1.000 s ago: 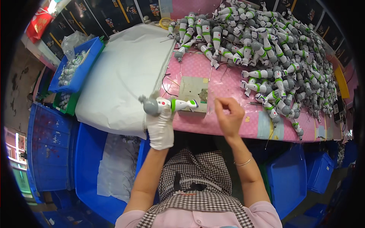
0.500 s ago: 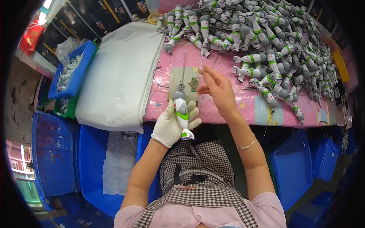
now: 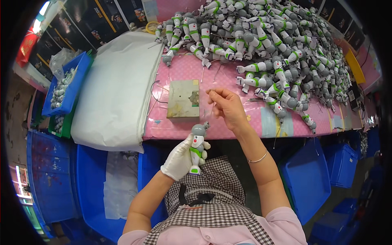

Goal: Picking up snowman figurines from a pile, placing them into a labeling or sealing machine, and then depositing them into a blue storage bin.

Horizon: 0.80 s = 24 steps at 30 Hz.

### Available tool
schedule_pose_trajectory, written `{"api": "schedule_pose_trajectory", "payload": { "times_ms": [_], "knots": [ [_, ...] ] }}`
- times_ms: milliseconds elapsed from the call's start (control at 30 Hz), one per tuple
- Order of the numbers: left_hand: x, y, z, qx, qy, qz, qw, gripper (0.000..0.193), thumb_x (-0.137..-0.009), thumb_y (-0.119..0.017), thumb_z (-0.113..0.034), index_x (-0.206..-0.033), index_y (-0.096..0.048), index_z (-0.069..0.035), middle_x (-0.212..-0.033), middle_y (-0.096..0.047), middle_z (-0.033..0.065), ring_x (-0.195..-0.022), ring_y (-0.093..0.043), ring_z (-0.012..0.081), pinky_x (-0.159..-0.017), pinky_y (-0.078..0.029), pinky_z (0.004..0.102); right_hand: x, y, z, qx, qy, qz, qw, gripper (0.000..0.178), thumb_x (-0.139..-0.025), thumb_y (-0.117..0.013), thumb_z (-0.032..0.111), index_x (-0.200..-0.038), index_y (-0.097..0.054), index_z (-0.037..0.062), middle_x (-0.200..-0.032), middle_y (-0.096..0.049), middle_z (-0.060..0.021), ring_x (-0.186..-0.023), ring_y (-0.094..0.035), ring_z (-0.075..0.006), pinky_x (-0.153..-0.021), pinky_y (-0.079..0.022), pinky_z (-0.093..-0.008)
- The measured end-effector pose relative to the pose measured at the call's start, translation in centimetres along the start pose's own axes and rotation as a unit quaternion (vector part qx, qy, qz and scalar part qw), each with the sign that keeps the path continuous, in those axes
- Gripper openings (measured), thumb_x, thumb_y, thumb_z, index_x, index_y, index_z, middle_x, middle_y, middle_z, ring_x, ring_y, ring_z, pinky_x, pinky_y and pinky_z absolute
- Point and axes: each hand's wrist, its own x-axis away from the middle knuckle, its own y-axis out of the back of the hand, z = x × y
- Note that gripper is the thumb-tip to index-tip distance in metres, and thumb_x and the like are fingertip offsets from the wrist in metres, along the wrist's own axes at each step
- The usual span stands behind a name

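Note:
My left hand (image 3: 180, 160), in a white glove, is closed around a toy arm (image 3: 196, 155) in white, grey and green. The toy arm is held nearly upright in front of the table edge, its grey ball-shaped shoulder up and its fist down. A small grey stub tops the shoulder. My bare right hand (image 3: 228, 107) hovers above the pink table covering, thumb and forefinger pinched together. Whatever the pinch holds, if anything, is too small to make out. Left of that hand stands a grey metal box (image 3: 181, 100) with a small fitting on its top.
A big heap of similar toy arms (image 3: 261, 36) covers the back and right of the table (image 3: 228, 128). White sheeting (image 3: 110, 90) lies at the left. Beyond it a blue bin (image 3: 77, 81) holds grey-white parts. Blue tubs (image 3: 308, 179) stand below.
My left hand has drawn the toy arm down and toward me, away from the metal box. My right hand has lowered slightly, and its fingers have come together into a pinch.

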Motion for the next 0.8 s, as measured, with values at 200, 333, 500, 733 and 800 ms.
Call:
{"api": "schedule_pose_trajectory", "payload": {
  "times_ms": [200, 333, 500, 733, 800],
  "knots": [
    [-1.0, -1.8, -1.6, -0.252, -0.086, -0.124, 0.956, 0.031, -0.093, -0.052, -0.035, -0.106, -0.052, -0.007, -0.084, -0.053, 0.0019, -0.066, -0.052, 0.0085, -0.056, -0.043, 0.0211, -2.3, 0.9, -2.0, 0.401, 0.197, 0.003, 0.894, 0.015, -0.081, -0.066, 0.016, -0.084, -0.069, 0.0025, -0.073, -0.062, -0.0008, -0.047, -0.043, -0.0033, -0.044, -0.033, -0.018],
    [-1.2, -1.0, -2.9, -0.268, -0.15, -0.153, 0.939, 0.034, -0.092, -0.054, -0.034, -0.109, -0.052, -0.005, -0.085, -0.055, 0.0019, -0.065, -0.052, 0.0079, -0.055, -0.043, 0.021, -1.9, 0.7, -0.6, 0.247, 0.013, 0.005, 0.969, 0.014, -0.076, -0.067, 0.013, -0.082, -0.07, 0.0006, -0.069, -0.064, 0.0007, -0.056, -0.05, -0.0044, -0.051, -0.039, -0.0207],
    [-1.5, -0.8, -4.1, -0.287, -0.18, -0.178, 0.924, 0.035, -0.09, -0.058, -0.032, -0.109, -0.053, -0.003, -0.09, -0.059, 0.0035, -0.07, -0.055, 0.0088, -0.063, -0.048, 0.0239, -1.9, 0.3, -2.0, 0.36, 0.144, -0.01, 0.922, 0.014, -0.076, -0.067, 0.013, -0.081, -0.07, 0.0002, -0.068, -0.065, 0.0, -0.058, -0.052, -0.0052, -0.053, -0.043, -0.0219],
    [-1.2, -2.0, -4.9, -0.279, -0.145, -0.16, 0.936, 0.031, -0.089, -0.061, -0.024, -0.109, -0.053, -0.002, -0.086, -0.057, 0.0034, -0.071, -0.056, 0.0096, -0.065, -0.048, 0.0242, -1.2, 0.1, -1.1, 0.36, 0.152, -0.034, 0.92, 0.013, -0.079, -0.067, 0.015, -0.08, -0.068, 0.0013, -0.07, -0.062, -0.0007, -0.051, -0.051, -0.0062, -0.045, -0.039, -0.0213],
    [-0.6, -2.2, -4.3, -0.351, -0.141, -0.157, 0.912, 0.029, -0.088, -0.061, -0.02, -0.109, -0.052, -0.001, -0.085, -0.057, 0.0034, -0.07, -0.055, 0.0086, -0.063, -0.047, 0.0236, -0.8, 0.5, 0.0, 0.219, -0.014, -0.015, 0.975, 0.014, -0.08, -0.067, 0.015, -0.082, -0.067, 0.0018, -0.068, -0.06, 0.0001, -0.049, -0.047, -0.0049, -0.044, -0.037, -0.0203]
  ]
}}
